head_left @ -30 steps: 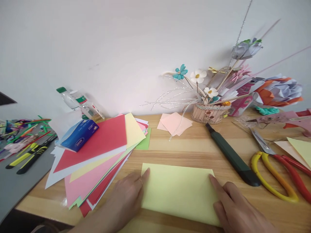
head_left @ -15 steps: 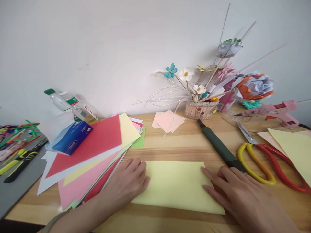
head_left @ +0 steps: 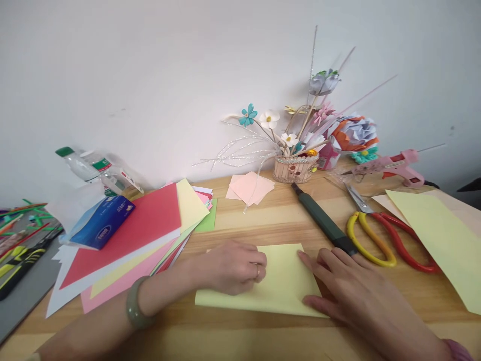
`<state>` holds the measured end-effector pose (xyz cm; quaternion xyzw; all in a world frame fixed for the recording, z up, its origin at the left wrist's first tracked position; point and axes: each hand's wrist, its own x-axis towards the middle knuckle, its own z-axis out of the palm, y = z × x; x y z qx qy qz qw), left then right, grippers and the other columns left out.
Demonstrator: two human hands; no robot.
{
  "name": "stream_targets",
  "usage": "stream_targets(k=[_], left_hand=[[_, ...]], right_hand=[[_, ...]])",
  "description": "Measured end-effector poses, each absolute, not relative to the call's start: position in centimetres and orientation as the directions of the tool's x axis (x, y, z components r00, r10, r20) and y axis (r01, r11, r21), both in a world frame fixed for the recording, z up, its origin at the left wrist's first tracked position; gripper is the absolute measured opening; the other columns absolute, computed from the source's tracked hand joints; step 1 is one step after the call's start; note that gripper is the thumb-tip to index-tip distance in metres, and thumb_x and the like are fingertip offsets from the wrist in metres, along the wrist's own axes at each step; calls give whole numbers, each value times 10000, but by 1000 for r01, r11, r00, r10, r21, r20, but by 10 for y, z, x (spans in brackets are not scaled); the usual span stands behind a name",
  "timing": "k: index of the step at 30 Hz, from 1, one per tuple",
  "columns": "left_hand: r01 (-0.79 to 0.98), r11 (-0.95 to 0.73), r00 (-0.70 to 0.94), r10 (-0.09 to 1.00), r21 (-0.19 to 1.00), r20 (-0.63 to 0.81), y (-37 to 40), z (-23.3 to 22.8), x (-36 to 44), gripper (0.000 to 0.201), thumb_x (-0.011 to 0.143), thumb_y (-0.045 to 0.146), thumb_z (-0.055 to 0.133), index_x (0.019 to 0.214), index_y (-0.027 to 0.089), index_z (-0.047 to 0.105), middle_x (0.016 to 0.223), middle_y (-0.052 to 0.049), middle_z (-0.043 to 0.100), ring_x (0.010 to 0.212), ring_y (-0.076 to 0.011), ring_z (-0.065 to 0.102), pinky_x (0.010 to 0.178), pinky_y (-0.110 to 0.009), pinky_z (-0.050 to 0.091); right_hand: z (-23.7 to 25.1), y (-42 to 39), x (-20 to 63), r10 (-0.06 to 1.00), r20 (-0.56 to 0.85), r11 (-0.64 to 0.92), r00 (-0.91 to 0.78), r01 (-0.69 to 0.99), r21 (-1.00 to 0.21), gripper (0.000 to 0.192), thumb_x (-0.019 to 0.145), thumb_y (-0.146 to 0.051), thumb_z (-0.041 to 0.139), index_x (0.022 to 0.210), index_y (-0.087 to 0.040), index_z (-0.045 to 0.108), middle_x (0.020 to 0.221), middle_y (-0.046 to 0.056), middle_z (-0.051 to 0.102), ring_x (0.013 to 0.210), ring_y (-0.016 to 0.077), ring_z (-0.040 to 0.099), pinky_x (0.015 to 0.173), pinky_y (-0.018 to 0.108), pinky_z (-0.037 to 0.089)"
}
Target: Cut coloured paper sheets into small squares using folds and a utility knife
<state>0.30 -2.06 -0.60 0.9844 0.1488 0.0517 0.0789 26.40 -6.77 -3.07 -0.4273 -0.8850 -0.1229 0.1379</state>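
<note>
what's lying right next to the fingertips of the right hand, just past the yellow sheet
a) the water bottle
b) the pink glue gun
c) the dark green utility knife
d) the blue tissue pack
c: the dark green utility knife ends right at the fingertips of the right hand, which rests on the folded yellow sheet; the other three lie far from that hand.

Head view. Left hand point(head_left: 235, 265) and right hand point(head_left: 349, 291) rest flat on a pale yellow sheet point(head_left: 280, 286) on the wooden table point(head_left: 263, 225). Left: fanned stack of coloured paper point(head_left: 143, 235) bearing a blue tissue pack point(head_left: 103, 228). Right: green utility knife point(head_left: 321, 220) beside two pairs of scissors point(head_left: 379, 235); a pink glue gun point(head_left: 394, 165) near the wall.
</note>
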Motion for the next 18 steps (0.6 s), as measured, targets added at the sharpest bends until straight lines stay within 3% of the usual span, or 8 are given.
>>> stream_targets(k=[5,8,11,15,18], left_hand=[[298,-953,943,302,51,136,-22,-22,18,58,839,200,514,815,174,559,728,-9,561,677,-152,498,594,-261,402],[354,-928,918,368,116,146,-23,-26,17,261,859,430,576,858,169,580,841,-40,601,781,-171,539,696,-275,447],[311,-928,931,341,206,130,-24,-25,14,420,851,522,547,1060,159,580,1093,-87,602,1090,-224,502,952,-333,397],[232,-939,971,240,253,1,-23,-15,14,533,906,507,456,1354,224,395,1453,-41,360,1375,-222,216,1124,-392,169],[255,-929,967,236,268,-98,-23,-9,16,568,922,523,401,1406,237,321,1516,-22,227,1401,-205,150,1132,-404,132]], right_hand=[[-24,-69,263,731,333,612,-596,788,68,793,462,-445,848,1142,-145,571,821,17,566,734,208,562,603,354,462],[-20,-69,262,724,331,626,-605,778,54,830,438,-476,847,1146,-138,575,819,26,572,720,208,567,586,353,476],[-17,-69,262,713,323,643,-622,764,51,812,448,-486,839,1130,-127,585,817,46,586,708,217,577,564,356,492],[-14,-66,267,703,286,681,-652,732,-5,843,428,-510,837,1125,-109,584,837,80,619,713,228,611,576,351,523],[-12,-64,270,722,279,667,-633,744,-37,630,647,-536,714,1116,-136,583,875,91,642,734,228,630,592,355,534]])
